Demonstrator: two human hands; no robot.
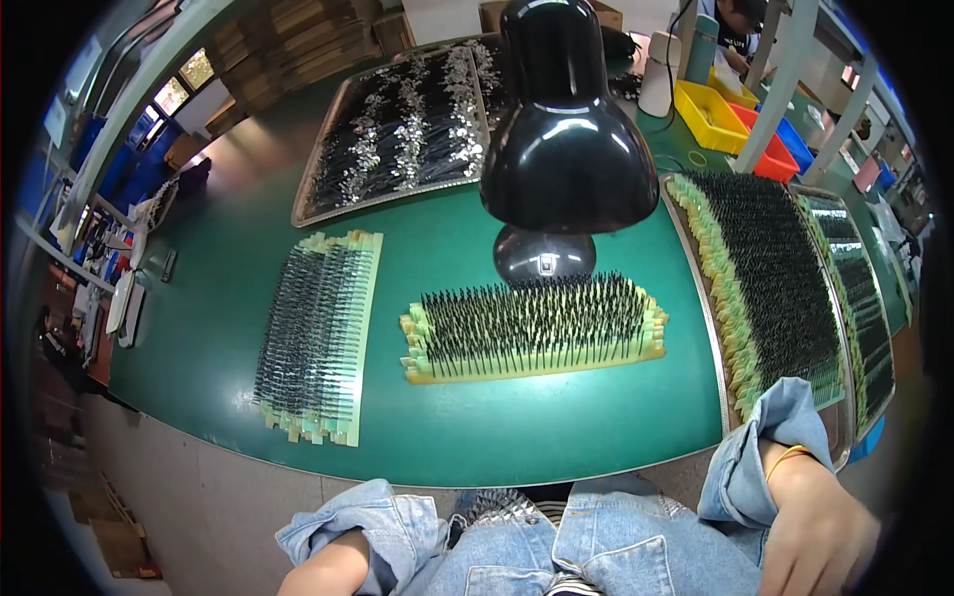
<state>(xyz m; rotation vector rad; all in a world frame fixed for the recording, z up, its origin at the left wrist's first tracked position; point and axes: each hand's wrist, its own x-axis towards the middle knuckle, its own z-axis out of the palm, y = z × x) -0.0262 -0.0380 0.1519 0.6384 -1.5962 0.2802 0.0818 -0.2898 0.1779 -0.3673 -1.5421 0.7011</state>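
My right hand hangs low at the right, beside the table's near edge, with its back showing. Its fingertips run out of the picture, so what they do is hidden. Of my left arm only the bare forearm below a denim cuff appears; the hand lies beyond the lower edge. Nearest my right arm is a tray packed with green strips of black upright pins. In the middle of the table lies a block of pale green strips with black pins. A similar block with dark glossy pins lies left of it.
A black desk lamp stands behind the middle block. At the back, a large tray holds black parts with shiny silvery pieces. Yellow and red bins stand at the back right, near another person.
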